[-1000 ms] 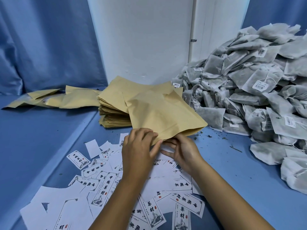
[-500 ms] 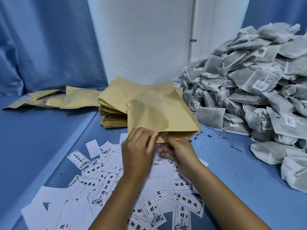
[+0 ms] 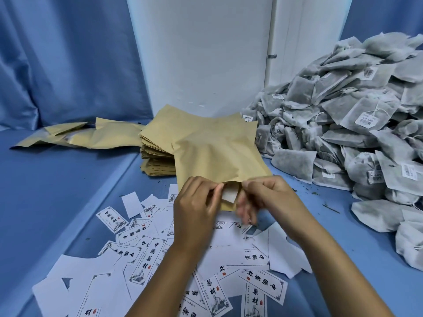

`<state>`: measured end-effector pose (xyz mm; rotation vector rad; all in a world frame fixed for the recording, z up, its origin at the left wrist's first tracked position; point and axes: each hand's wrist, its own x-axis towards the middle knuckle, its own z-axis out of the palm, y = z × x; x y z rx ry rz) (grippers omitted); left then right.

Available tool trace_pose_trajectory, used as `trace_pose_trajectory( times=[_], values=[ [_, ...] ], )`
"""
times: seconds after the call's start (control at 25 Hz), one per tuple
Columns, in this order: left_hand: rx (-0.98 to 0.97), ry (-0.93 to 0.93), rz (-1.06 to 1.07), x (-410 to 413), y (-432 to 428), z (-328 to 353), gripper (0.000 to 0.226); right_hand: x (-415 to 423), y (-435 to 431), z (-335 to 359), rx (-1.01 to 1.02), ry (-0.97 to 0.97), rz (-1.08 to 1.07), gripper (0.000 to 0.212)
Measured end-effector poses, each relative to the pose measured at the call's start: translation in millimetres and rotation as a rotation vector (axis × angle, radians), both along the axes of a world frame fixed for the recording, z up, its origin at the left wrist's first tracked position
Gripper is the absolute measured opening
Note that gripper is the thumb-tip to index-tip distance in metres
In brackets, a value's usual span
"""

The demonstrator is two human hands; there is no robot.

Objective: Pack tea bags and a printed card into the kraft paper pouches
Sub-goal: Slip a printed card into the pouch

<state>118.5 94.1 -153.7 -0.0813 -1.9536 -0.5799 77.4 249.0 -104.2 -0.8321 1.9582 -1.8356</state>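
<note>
A kraft pouch (image 3: 217,156) is held up near the middle, its mouth pinched at the left edge by the left hand (image 3: 196,207) and at the right edge by the right hand (image 3: 272,200), and a white card (image 3: 229,195) is seen inside the opening. Black Chinese writing is printed on the loose cards (image 3: 142,252) spread on the near blue table (image 3: 45,191). A stack of empty pouches (image 3: 158,145) is kept behind, and grey tea bags (image 3: 343,124) with small barcode tags are piled at the far right.

The printed cards (image 3: 263,285) strewn in front of the kraft pouch (image 3: 215,156) bear the black characters 中国茶 and 材, while the tea-bag tags' (image 3: 369,117) print is too small to read.
</note>
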Motion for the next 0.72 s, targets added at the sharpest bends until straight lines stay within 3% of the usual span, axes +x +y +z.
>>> trace_pose_trajectory(
  times=[0.08,0.16,0.2,0.36,0.56,0.64,0.72],
  values=[
    [0.021,0.003,0.017,1,2,0,0.013,4,-7,-4,0.151,0.455,-0.123,0.02],
    [0.056,0.029,0.027,2,0,1,0.015,6,-18,-17,0.394,0.826,-0.087,0.027],
    [0.064,0.041,0.023,3,-2,2,0.017,3,-22,-24,0.474,0.897,-0.055,0.031],
    [0.016,0.029,-0.017,6,9,2,0.023,-2,-43,-37,0.558,0.785,-0.011,0.024],
    [-0.022,0.054,-0.05,12,17,1,0.026,-36,-66,-31,1.083,0.413,-0.078,0.036],
    [-0.021,0.064,-0.025,13,13,1,0.025,-41,-71,-27,1.061,0.451,-0.053,0.037],
    [-0.041,0.082,0.01,13,12,3,0.025,-31,-67,-26,0.858,0.64,0.051,0.028]
  ],
)
